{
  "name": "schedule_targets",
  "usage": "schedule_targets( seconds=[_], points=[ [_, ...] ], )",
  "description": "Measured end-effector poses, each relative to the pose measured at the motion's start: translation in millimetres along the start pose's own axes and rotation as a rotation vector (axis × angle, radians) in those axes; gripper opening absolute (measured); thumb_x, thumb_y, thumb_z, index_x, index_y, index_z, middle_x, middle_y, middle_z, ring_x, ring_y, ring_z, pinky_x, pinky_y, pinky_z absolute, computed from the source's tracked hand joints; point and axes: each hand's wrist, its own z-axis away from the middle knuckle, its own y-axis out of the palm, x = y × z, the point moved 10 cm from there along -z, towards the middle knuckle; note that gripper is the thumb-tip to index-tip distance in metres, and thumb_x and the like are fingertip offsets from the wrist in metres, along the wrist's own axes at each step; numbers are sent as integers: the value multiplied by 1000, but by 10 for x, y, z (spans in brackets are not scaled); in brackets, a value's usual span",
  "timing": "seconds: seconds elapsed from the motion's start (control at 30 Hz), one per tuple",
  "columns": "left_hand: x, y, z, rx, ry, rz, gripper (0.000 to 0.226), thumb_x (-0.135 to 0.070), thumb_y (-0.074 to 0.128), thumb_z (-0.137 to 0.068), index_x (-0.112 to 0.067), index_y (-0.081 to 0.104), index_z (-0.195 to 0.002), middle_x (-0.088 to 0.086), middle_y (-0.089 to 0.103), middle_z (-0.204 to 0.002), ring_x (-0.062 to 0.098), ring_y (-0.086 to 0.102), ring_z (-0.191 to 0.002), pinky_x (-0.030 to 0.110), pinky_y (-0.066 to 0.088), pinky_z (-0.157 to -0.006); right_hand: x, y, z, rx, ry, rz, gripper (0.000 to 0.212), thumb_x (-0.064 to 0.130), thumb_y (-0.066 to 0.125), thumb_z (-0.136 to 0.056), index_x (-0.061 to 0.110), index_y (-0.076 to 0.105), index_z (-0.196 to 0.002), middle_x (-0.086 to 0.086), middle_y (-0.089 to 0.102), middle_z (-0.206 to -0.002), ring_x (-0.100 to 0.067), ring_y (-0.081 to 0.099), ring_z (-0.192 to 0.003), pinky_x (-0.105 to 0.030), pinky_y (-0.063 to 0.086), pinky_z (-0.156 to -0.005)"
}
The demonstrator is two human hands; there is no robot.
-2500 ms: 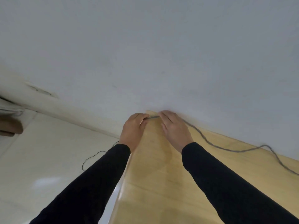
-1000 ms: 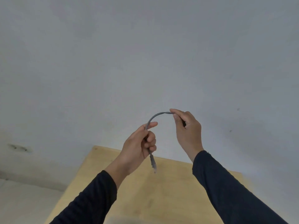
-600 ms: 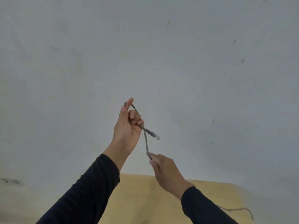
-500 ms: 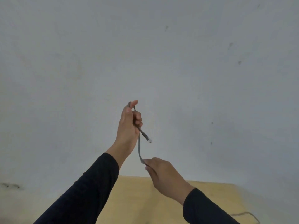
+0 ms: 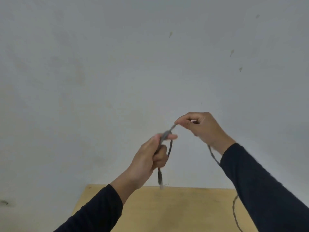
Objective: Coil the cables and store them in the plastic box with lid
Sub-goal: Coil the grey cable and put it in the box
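Both hands raised in front of a plain grey wall (image 5: 100, 64), above the far edge of a wooden table (image 5: 175, 208).

Left hand (image 5: 148, 158): fingers clenched around a grey cable (image 5: 170, 149). Thumb extended, tip pointing right, with the cable crossing over it. A small loop of cable stands out just right of the fist. The plug end (image 5: 160, 179) hangs straight down below the fist, its tip level with the table's far edge; blurred, connector type not readable.

Right hand (image 5: 204, 128): above and right of the left hand, fingertips pinching the cable where it rises from the left fist. Remaining fingers curled in. The short span between the two hands is blurred.

Below the right wrist the cable reappears, runs down and passes behind the dark right sleeve (image 5: 260, 186). It shows again lower, on the table's right side, trailing toward the near edge.

Left sleeve (image 5: 93, 213) dark as well. A few small marks on the wall, above and right of the hands.
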Motion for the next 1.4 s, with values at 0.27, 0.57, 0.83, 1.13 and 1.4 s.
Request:
schedule_targets(
  seconds=[0.27, 0.57, 0.83, 1.13, 1.4],
  points=[
    [-517, -739, -391, -403, 217, 195, 36, -32, 21, -101, -22, 51, -118, -11, 35, -53, 6, 31, -49, 16, 32, -55, -316, 1303, 486, 232, -59, 406, 36, 27, 36, -98, 21, 47, -131, -4, 68, -94, -16, 62, -70, -28, 49, -68],
    [125, -561, -36, -85, -2, -483, 33, -39, 31, -98, -29, 59, -112, 3, 56, -65, 10, 52, -61, 23, 43, -64, 424, 725, 239, 174, -158, 302, 12, 21, 60, -88, 19, 71, -92, 14, 66, -72, 3, 51, -53, -9, 38, -57],
    [-106, 13, 4, 63, -31, 207, 47, -39, 28, -95, -15, 67, -107, -10, 15, -51, 4, 18, -42, 18, 17, -44, 63, 275, 97, -27, -19, -243, 16, 26, 61, -81, 19, 73, -88, 11, 50, -51, -7, 37, -45, -18, 32, -45],
    [-691, -777, -395, -415, 212, -183, 40, -38, 23, -100, -21, 54, -117, -12, 35, -55, 6, 34, -49, 15, 34, -53, -102, 1279, 554, 163, -107, 291, 29, 24, 42, -97, 21, 56, -122, 8, 66, -94, 2, 60, -81, -19, 46, -75],
    [20, -512, -71, -71, 30, -608, 42, -42, 29, -96, -17, 59, -82, -7, 52, -56, 12, 48, -53, 25, 40, -58, 342, 627, 211, 100, -170, 292, 6, 21, 69, -80, 21, 73, -84, 7, 68, -80, 0, 56, -67, -12, 42, -64]
  ],
)
